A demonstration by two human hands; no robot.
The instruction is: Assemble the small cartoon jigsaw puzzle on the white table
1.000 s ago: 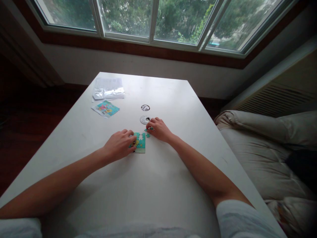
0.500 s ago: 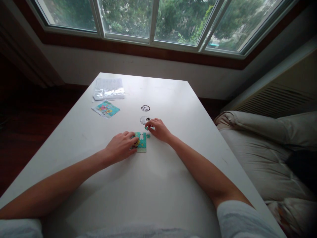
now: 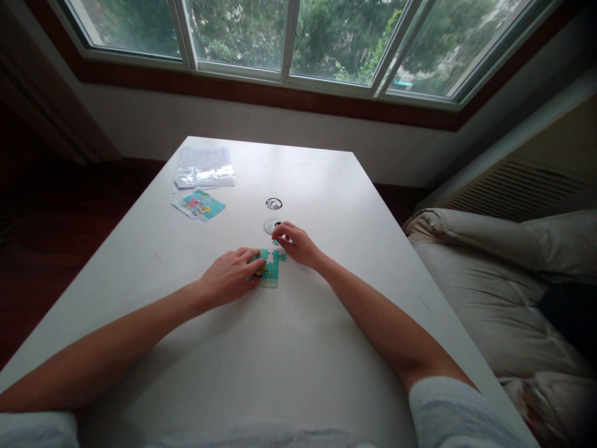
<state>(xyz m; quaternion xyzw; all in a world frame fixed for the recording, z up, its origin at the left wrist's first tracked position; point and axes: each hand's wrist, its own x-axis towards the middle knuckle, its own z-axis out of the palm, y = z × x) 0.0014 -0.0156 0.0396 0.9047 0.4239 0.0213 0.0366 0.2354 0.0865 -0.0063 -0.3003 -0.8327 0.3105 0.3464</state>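
Note:
A partly assembled jigsaw puzzle [image 3: 272, 274], teal with yellow figures, lies flat on the white table with a gap along its far side. My left hand [image 3: 233, 272] grips it from the left, fingers over its top and thumb by the near edge, covering its left part. Just beyond the far right corner, my right hand [image 3: 298, 244] is closed in a pinch on a small puzzle piece, mostly hidden by the fingertips. One loose teal piece [image 3: 282, 257] sits by the puzzle's right edge. Another piece [image 3: 276, 243] shows under the right fingers.
A round silver disc [image 3: 270, 226] lies beyond my right fingertips, with a dark-rimmed round item [image 3: 273, 203] behind it. At the far left are a picture card [image 3: 200, 205] and clear plastic packaging [image 3: 205, 167]. A beige sofa [image 3: 485, 280] stands right of the table [image 3: 289, 348].
The puzzle has shifted slightly right together with my left hand. My right fingertips have drawn closer together and lifted a little off the loose pieces.

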